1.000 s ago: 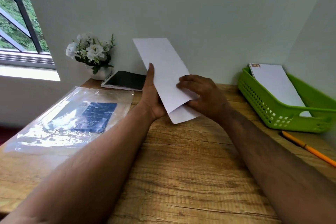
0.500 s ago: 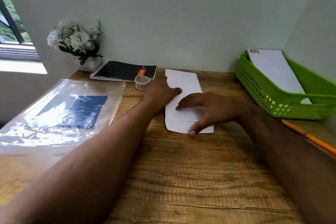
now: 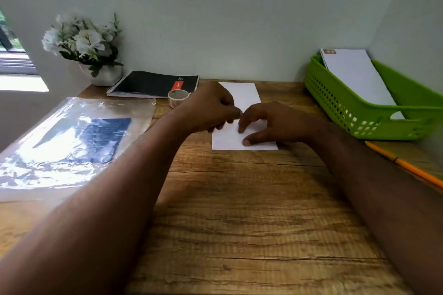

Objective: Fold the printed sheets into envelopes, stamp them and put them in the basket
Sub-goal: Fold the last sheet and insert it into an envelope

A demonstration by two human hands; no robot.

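At the far left a sliver of window point(image 3: 9, 40) shows beside a white pot of white flowers point(image 3: 82, 43) standing in the back corner of the wooden desk point(image 3: 239, 223). In front of the pot a clear plastic sleeve point(image 3: 72, 141) lies flat on the desk, with a blue printed sheet point(image 3: 96, 136) inside it (glare hides most of the print). Behind the sleeve, against the wall, rests a black spiral notebook point(image 3: 153, 84) with a red label, and just in front of its right end stands a roll of clear tape point(image 3: 178, 97).

The left hand point(image 3: 208, 110) hovers over the left edge of the white envelope point(image 3: 242, 96), fingers curled inward; motion blur makes it impossible to tell whether they pinch anything. The envelope lies flat in the middle of the desk, its long side running away from the person, its far end near the wall. The right hand point(image 3: 271, 122) rests on the envelope's near half with fingers arched, the fingertips point(image 3: 241, 128) and thumb pressing the paper down; it grasps nothing.

To the right, at the desk's back corner, sits the green basket point(image 3: 340, 108), holding one stamped envelope point(image 3: 354, 76) that leans against its far wall, stamp at the upper left corner. In front of the basket an orange pencil point(image 3: 407, 167) lies slantwise along the desk's right edge.
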